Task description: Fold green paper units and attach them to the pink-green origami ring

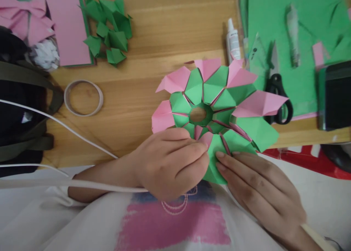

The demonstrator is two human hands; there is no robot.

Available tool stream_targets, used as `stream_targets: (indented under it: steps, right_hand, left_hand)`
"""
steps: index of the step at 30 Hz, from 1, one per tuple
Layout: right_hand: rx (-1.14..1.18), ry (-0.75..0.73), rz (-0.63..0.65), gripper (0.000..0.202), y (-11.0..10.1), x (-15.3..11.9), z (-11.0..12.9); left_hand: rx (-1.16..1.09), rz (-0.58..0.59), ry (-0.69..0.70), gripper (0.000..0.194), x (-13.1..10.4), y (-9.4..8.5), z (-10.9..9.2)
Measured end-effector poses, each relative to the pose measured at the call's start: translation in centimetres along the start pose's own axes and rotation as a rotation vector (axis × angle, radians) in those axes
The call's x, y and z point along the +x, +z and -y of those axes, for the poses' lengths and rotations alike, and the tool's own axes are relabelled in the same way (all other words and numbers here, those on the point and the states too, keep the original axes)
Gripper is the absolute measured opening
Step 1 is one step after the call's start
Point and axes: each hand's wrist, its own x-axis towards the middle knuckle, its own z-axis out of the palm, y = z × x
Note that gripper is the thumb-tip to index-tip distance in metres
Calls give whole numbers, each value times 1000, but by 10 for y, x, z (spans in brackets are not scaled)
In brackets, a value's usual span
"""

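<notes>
A ring of folded paper (216,92) in green and pink, shaped like a flower with a round hole in its middle, is held above the table's front edge. My left hand (172,163) is closed at the ring's near side, its fingertips pinching a pink folded piece there. On the near right, my right hand (260,189) grips a green flap, fingers together on top and the thumb out of sight. Pink pointed flaps stick out round the far and left edge. What lies under my left fingers is hidden.
Pink sheets (70,28), green folded pieces (112,31) and a tape roll (83,97) lie to the left, beside a dark bag (22,108). A glue tube (233,41), scissors (277,86), a cutter (293,35) and a phone-like dark object (335,95) are at the right. White cables (55,121) cross the left.
</notes>
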Motion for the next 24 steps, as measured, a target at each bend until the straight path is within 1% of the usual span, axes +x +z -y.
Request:
stream_targets:
  steps: [2,3,6,7,10,12,16,19,22,24]
  right_hand:
    - [14,-37,-73,15,3,0,-1]
    - [26,-37,-89,13,4,0,-1]
    - [56,46,-57,14,1,2,3]
    - [64,74,-39,14,0,3,4]
    - [79,85,-21,16,-3,4,7]
    - [81,99,-18,16,-4,4,8]
    - [67,115,-16,16,-3,5,9]
    - [71,120,-15,17,-3,5,9]
    - [80,125,1,18,-5,5,9]
    - [79,119,20,19,-6,5,9]
  left_hand:
    - [-2,-76,5,21,-3,7,0]
    - [-6,-83,-3,22,-4,10,0]
    - [-15,-115,-18,22,-5,10,0]
    - [-26,-94,-21,20,-4,8,0]
    - [-69,48,-50,12,-1,-1,0]
    - [-84,99,-68,10,1,-7,0]
    - [-107,116,-67,6,2,-11,0]
    - [-115,94,-62,7,3,-12,0]
    - [-91,114,-87,11,1,-7,0]
    - [-66,69,-88,16,-1,-1,0]
